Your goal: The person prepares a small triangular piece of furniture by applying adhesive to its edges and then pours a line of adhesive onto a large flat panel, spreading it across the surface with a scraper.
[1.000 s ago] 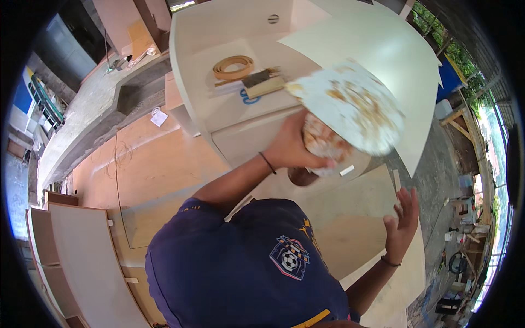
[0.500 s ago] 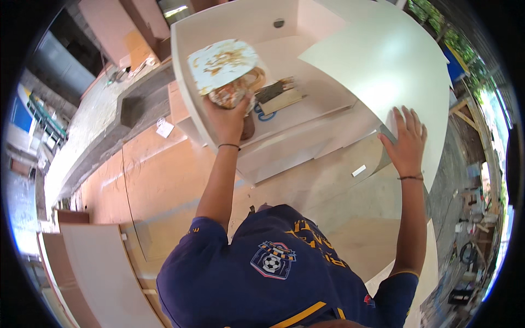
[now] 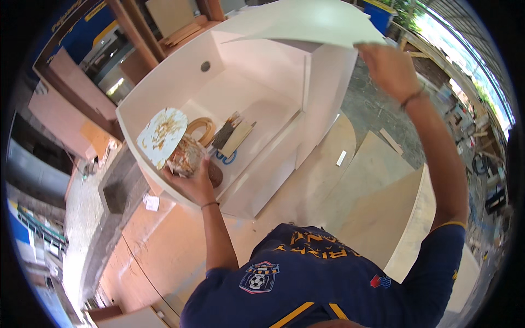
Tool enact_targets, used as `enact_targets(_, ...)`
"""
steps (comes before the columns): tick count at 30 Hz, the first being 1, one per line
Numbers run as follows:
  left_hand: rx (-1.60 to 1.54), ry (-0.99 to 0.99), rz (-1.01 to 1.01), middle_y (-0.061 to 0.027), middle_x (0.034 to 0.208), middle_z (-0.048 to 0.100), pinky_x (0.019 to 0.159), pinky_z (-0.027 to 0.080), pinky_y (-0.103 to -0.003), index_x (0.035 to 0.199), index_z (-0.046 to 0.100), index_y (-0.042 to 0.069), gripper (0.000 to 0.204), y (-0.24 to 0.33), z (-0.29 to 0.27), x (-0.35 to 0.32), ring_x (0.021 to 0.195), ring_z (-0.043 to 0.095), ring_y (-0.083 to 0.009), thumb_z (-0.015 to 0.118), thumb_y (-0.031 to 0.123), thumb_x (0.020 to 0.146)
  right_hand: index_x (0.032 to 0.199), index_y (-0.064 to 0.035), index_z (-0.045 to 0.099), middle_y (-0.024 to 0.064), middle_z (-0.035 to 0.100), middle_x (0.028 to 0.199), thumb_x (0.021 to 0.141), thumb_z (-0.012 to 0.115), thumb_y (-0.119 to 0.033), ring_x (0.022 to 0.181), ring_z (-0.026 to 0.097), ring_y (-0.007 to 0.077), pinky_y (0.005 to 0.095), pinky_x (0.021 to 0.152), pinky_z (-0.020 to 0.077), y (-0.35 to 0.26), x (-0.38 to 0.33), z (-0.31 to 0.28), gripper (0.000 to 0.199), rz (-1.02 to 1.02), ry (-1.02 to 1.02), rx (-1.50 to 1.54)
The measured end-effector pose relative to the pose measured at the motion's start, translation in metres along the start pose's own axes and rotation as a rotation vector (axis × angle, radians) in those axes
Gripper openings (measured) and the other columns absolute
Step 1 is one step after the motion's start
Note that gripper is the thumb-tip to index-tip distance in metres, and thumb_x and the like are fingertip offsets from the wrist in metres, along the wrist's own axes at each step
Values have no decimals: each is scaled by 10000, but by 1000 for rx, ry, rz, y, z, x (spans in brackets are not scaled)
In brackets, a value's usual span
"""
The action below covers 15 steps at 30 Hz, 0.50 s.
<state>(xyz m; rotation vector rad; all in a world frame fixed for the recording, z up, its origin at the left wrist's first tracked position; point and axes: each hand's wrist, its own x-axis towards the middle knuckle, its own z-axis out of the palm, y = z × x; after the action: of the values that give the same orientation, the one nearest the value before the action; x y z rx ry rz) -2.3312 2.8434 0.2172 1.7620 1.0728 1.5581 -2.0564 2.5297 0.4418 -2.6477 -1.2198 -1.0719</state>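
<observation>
Panel [image 3: 311,24], white and broad, now lifted over the cabinet [image 3: 180,82] by the right hand [image 3: 389,68], which lay flat a moment ago. Left hand [image 3: 191,183] has carried the glue can [image 3: 185,156] and its smeared lid [image 3: 161,134] inside, grip closed round it. Right fingers are hidden behind the panel edge.

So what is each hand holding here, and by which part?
The left hand grips a glue-smeared can around its side wall, its stained lid tipped open. The right hand holds a white panel by its near corner edge.
</observation>
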Motion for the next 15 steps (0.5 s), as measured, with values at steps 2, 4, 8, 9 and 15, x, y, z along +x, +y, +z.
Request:
enact_targets(2, 43, -12, 32, -249, 1415, 265, 1098, 265, -432, 1383, 184, -72, 1093, 0, -2, -17, 1325, 288, -365, 865, 294, 611, 1119, -140, 641, 156, 647, 1033, 869, 526, -280, 1005, 610, 309, 429, 825, 488, 19, 29, -27, 309, 87, -160, -26)
enact_targets(4, 157, -9, 209, -259, 1432, 233, 1103, 223, -480, 1392, 173, -58, 1069, 3, -11, -39, 1340, 248, -390, 831, 343, 650, 1103, -140, 645, 143, 656, 988, 895, 533, -259, 911, 626, 316, 413, 807, 489, 28, 51, -47, 264, 66, 10, -88)
enact_targets(8, 9, -155, 461, -266, 1463, 173, 1109, 162, -521, 1422, 126, -29, 1017, 16, -18, -84, 1367, 189, -403, 737, 418, 743, 992, -58, 658, 222, 646, 916, 819, 555, -231, 897, 613, 379, 470, 813, 476, 53, 86, -96, 265, 19, 209, -78)
enact_targets(9, -95, -208, 493, -264, 1468, 159, 1108, 155, -524, 1425, 126, -19, 996, 20, -17, -94, 1373, 172, -402, 731, 397, 752, 994, -54, 657, 221, 645, 912, 821, 552, -227, 892, 608, 388, 470, 811, 474, 58, 94, -111, 265, -14, 264, -90)
enact_targets(15, -511, -535, 391, -256, 1484, 127, 1109, 140, -514, 1425, 135, 22, 964, 61, 25, -127, 1380, 133, -413, 745, 337, 748, 1067, -45, 632, 214, 622, 1040, 822, 590, -252, 1006, 573, 377, 449, 879, 442, 65, 120, -216, 324, 42, 251, -199)
